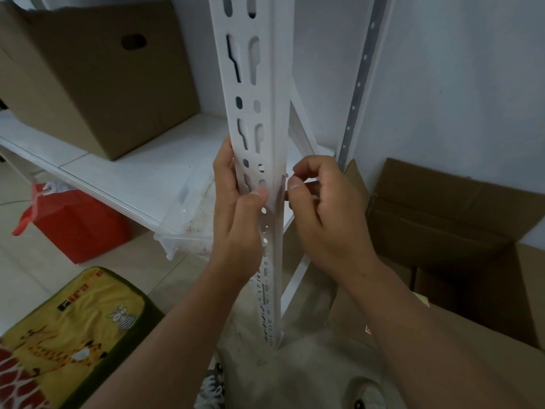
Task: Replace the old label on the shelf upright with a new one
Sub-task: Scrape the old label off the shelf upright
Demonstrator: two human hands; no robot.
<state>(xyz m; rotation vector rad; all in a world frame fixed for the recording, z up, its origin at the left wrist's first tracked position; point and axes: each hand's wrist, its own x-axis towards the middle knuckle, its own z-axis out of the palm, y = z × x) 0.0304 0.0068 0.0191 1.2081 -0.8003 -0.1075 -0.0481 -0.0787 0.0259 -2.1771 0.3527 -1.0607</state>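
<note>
**Both hands at the corner of the shelf upright**

A white slotted shelf upright point(253, 119) runs from the top of the view down to the floor. The left hand point(236, 219) wraps around its left side at mid-height: the fingers point(227, 160) curl behind the left edge and the thumb presses flat on the front face, beside a slot. The right hand point(321, 208) sits just beside the upright's right edge with its fingers point(309, 169) curled in. Thumb and forefinger pinch a small, thin, translucent label point(283, 187) that stands at the corner edge of the upright, between the two thumbs. Whether the label is stuck to the metal or partly lifted cannot be told; it is narrow and blurred.

Left of the upright, a white shelf board point(124, 178) carries a brown cardboard box point(97, 78) with a hand hole, set toward the board's back left. A clear plastic tray point(188, 214) rests under the board's front right corner, close to the left wrist. On the floor below the board stands a red bag point(73, 225), and nearer the person lies a yellow cushion point(70, 335) printed with cartoon animals. To the right of the upright, open cardboard boxes point(460, 231) stand against the wall, and a second perforated metal strip point(356, 84) rises behind them.
</note>
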